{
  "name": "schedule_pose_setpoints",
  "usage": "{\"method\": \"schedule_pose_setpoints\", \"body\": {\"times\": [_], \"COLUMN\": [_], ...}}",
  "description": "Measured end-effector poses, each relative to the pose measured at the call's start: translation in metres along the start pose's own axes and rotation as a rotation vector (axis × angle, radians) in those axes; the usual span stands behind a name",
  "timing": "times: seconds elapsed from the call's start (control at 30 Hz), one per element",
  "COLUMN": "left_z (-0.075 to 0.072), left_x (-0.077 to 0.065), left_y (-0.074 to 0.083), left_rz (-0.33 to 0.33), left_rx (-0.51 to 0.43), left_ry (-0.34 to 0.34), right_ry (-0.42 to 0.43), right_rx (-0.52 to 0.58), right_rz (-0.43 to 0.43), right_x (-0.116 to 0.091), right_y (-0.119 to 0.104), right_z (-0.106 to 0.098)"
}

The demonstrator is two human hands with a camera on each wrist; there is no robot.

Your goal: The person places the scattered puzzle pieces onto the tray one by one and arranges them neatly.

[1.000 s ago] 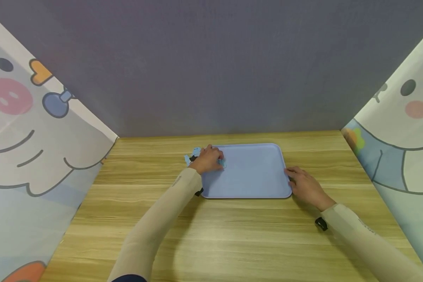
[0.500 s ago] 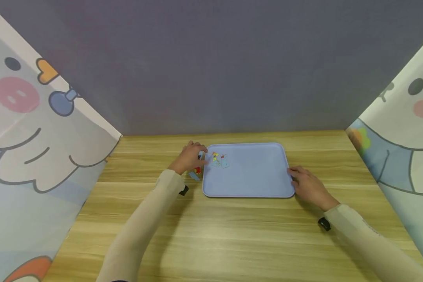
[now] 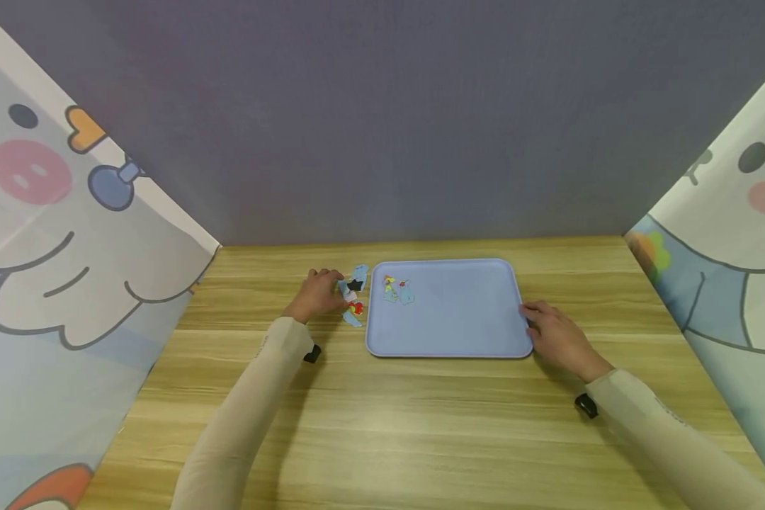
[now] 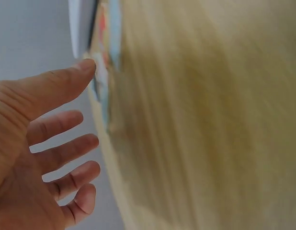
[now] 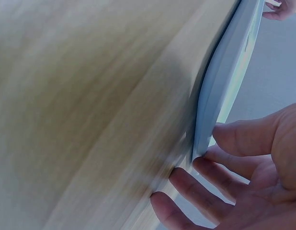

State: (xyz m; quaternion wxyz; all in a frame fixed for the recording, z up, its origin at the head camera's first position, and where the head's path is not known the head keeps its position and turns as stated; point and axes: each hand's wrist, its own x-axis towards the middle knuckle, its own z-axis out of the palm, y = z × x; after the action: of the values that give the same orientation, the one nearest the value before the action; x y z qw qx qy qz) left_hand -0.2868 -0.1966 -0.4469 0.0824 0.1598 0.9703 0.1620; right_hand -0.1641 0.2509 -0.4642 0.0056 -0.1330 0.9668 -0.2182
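Head view: why does your right hand [image 3: 561, 340] rest at the right edge of the tray [image 3: 455, 319]?

To steady it, most likely. Your thumb and fingertips touch the edge with the fingers loose, not clenched, so you seem to be giving a light brace. The tray lies flat on the wooden table [image 3: 433, 418].

And your left hand [image 3: 317, 296]?

You have it unclenched, thumb and fingers parted, just beside the loose pieces [image 3: 355, 285] on the table at the tray's left. Whether your thumb touches one, I can't tell.

Why are they so close to the tray?

Probably to keep your reach short. You also have inner pieces [image 3: 406, 292] in the tray, near its far left corner, closest to that same hand.
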Motion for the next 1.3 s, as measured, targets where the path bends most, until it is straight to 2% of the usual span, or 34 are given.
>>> {"method": "schedule_pose_setpoints", "body": {"times": [0.2,0.4,0.6,0.8,0.97,1.1,1.3], "left_z": [0.006,0.008,0.008,0.011,0.007,0.0,-0.007], "left_x": [0.005,0.01,0.01,0.012,0.007,0.002,-0.002], "left_y": [-0.01,-0.011,-0.009,-0.011,-0.009,-0.008,-0.001], "left_rz": [-0.019,-0.017,0.007,0.037,0.019,0.041,0.066], "left_rx": [-0.011,-0.005,0.005,0.049,0.049,0.045,-0.016], "left_ry": [0.004,0.003,0.012,0.056,0.101,0.142,0.164], "right_ry": [0.001,0.002,0.006,0.009,0.01,0.008,0.011], "right_rx": [-0.001,0.001,-0.003,-0.004,-0.006,-0.006,0.0], "right_rz": [0.003,-0.007,-0.013,-0.011,-0.011,-0.008,-0.01], "right_x": [0.0,0.001,0.001,0.0,-0.001,-0.001,-0.001], "right_y": [0.0,-0.001,-0.001,-0.003,-0.003,-0.002,-0.002], "right_z": [0.001,0.001,0.001,0.0,0.0,0.0,0.0]}}
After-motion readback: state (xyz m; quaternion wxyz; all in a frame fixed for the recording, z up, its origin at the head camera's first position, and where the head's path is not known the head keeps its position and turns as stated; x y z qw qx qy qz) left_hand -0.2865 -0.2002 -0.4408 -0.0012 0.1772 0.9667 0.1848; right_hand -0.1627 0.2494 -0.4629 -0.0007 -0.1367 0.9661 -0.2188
